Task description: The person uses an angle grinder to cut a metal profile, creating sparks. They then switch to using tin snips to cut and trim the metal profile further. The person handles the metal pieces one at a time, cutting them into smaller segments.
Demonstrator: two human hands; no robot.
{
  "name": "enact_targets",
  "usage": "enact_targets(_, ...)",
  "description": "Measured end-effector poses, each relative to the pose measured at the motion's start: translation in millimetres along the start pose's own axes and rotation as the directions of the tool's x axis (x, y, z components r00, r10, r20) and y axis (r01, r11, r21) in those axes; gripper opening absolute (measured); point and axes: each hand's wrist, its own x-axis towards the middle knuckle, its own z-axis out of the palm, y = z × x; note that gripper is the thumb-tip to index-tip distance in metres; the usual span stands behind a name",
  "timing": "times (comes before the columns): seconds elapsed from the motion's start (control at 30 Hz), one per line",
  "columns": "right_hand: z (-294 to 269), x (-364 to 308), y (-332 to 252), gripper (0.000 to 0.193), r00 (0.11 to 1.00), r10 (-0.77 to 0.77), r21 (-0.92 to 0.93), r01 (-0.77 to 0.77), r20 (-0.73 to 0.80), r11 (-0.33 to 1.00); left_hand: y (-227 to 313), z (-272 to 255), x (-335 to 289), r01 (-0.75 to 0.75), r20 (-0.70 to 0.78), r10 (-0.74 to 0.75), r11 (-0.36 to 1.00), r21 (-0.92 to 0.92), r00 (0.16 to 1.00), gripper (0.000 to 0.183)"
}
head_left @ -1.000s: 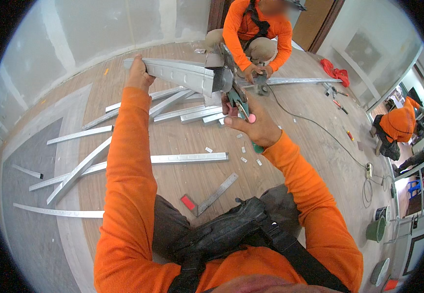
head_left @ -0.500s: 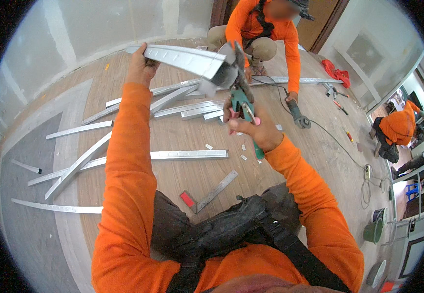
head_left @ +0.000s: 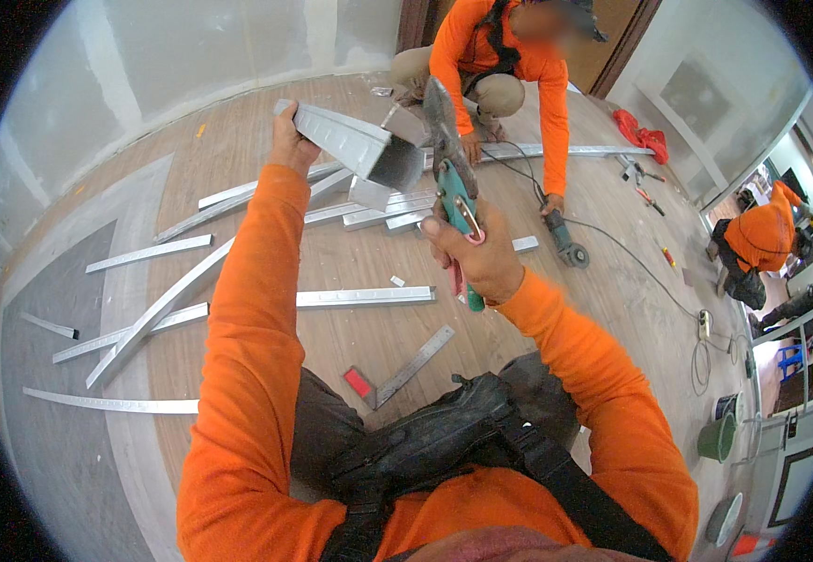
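Observation:
My left hand (head_left: 291, 139) grips the far end of a silvery metal stud (head_left: 341, 139), held up off the floor. The stud's near end points toward my right side, with cut flaps bent outward around its dark opening. In my right hand (head_left: 486, 248) is a pair of tin snips (head_left: 460, 201) with green and pink handles, fingers wrapped round them. The grey blades point up and away, just right of the stud's flaps and seemingly apart from them. Below on the wood floor lie a steel try square (head_left: 413, 367) with a red stock and another metal stud (head_left: 364, 297).
Several metal studs lie across the floor at left, one crossing another (head_left: 158, 314). A co-worker (head_left: 500, 75) crouches ahead, one hand on an angle grinder (head_left: 563, 239) whose cord trails right. Hand tools (head_left: 648, 200), a red bag (head_left: 638, 136) and a green bucket (head_left: 715, 437) are on the right.
The snips have come away from the stud's end and turned upright. The stud has tilted so its open end faces me more. The co-worker's grinder has shifted slightly.

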Motion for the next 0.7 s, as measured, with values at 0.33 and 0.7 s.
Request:
enact_targets(0.33,-28,2,19,0.059,0.990,-0.126,-0.048,0.129,0.057,0.991,8,-4,-21,0.162,0.013,-0.168,0.966,0.203,0.986,0.030)
enact_targets(0.7,-24,-1,10,0.061,0.969,-0.132,-0.129,0.161,0.207,0.978,12,4,-39,0.109,-0.097,-0.076,0.912,0.395,0.992,0.027)
